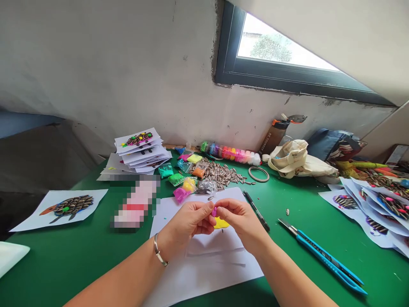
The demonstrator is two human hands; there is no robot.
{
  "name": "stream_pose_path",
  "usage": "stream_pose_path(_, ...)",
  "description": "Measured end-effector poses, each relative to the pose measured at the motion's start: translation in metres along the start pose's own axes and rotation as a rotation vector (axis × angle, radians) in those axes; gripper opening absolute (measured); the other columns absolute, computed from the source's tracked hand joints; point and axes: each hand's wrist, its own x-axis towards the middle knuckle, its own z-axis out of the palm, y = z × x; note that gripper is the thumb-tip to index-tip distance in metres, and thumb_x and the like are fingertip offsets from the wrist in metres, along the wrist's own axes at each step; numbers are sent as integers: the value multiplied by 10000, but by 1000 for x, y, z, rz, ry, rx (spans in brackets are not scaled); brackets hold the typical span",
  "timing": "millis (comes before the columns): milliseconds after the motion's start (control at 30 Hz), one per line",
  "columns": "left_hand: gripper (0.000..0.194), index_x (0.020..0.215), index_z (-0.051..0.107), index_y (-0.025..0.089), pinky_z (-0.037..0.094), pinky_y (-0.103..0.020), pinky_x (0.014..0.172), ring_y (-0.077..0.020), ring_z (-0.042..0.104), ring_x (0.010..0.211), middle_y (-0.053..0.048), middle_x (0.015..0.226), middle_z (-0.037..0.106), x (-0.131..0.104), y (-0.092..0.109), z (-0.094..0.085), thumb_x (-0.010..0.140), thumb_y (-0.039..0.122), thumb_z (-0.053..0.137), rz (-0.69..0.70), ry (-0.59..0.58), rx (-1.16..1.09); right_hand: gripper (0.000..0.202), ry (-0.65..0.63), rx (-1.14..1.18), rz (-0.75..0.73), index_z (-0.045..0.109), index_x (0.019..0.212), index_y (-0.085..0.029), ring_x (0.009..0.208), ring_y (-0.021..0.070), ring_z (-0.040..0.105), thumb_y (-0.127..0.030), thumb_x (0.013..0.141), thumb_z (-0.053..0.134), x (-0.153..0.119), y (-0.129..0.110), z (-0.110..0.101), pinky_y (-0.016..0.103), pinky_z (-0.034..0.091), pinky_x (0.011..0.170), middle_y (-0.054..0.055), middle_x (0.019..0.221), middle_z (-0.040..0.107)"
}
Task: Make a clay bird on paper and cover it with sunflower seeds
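Between the fingertips of my left hand [194, 217] and my right hand [234, 217] is a small piece of magenta modelling clay [214, 211]. Both hands pinch it, held above white paper [223, 277]. Just beneath my fingers lies a flattened yellow clay shape [221, 223], partly hidden by the hands. Small bags of coloured clay sit behind my left hand, among them a pink one [180, 195] and a yellow one [189, 184]. Beyond them spreads a pile of striped sunflower seeds [217, 171].
A black pen [256, 210] lies right of the paper, and a blue utility knife [329, 256] with its blade out lies farther right. Seed pictures stand stacked at the back left [140, 149] and right [377, 209]. A tape roll [258, 174] and a brown bottle [274, 135] are behind.
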Motion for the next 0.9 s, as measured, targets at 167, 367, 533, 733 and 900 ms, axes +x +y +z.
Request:
stream_pose_path(167,397,857,720,137,484,-239,635,-110,615,612,-61,786,686,1,-2,-2,717,507,757,-45,-10,39,210,52,-58,-26,706,809,-177,737,156,553,-383,770,715,0,1,-2,266,434,669,31,784,645)
stream_pose_path(367,326,878,722,153,503,-249,660,-118,631,635,-57,800,710,3,-4,-4,722,436,767,-33,37,110,244,31,-119,-26,684,790,-180,723,155,541,-423,803,658,-1,-3,-1,259,425,644,21,771,627)
stream_pose_path(533,313,786,722,128,510,-273,659,-141,631,628,-48,726,692,1,0,1,705,427,769,0,61,208,249,44,-207,-9,672,770,-170,715,167,558,-418,787,663,0,-1,0,274,434,637,30,757,628)
stream_pose_path(733,320,715,715,124,490,-263,631,-124,582,589,-39,676,672,0,2,5,713,441,754,41,77,260,266,65,-297,-65,655,750,-171,699,176,562,-429,809,631,0,3,-1,293,438,635,36,731,627)
stream_pose_path(900,340,683,703,129,473,-257,616,-128,574,587,-38,657,666,0,4,4,706,464,755,65,101,260,314,77,-179,-5,665,815,-172,708,169,563,-483,809,630,1,1,1,285,440,652,31,753,624)
